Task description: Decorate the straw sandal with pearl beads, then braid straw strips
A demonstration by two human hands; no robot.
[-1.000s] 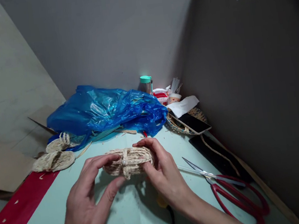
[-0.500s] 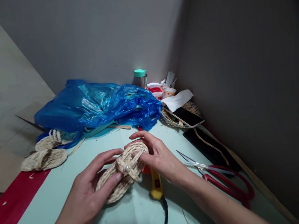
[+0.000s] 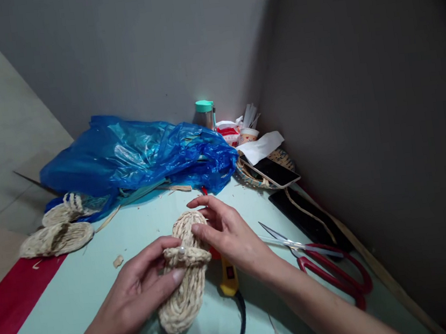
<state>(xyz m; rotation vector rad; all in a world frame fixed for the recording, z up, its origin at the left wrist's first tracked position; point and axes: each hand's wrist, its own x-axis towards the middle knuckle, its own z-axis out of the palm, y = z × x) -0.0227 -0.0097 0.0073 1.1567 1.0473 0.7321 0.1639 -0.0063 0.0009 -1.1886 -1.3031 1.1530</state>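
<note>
A small woven straw sandal (image 3: 184,285) lies lengthwise on the pale green table (image 3: 98,280), toe pointing away from me. Its strap carries a white bead. My left hand (image 3: 140,291) pinches that strap between thumb and fingers from the left. My right hand (image 3: 223,232) holds the far end of the sandal, thumb on its edge and fingers curled over the top.
Two more straw sandals (image 3: 55,237) lie at the left beside a blue plastic bag (image 3: 136,156). Red-handled scissors (image 3: 324,263) lie to the right. A yellow tool with a black cord (image 3: 229,280) sits under my right hand. A phone (image 3: 274,171), bottle (image 3: 204,114) and cups fill the corner.
The sandal has turned from lying crosswise in both hands to lengthwise and lowered onto the table. The yellow tool has come into view beneath my right hand.
</note>
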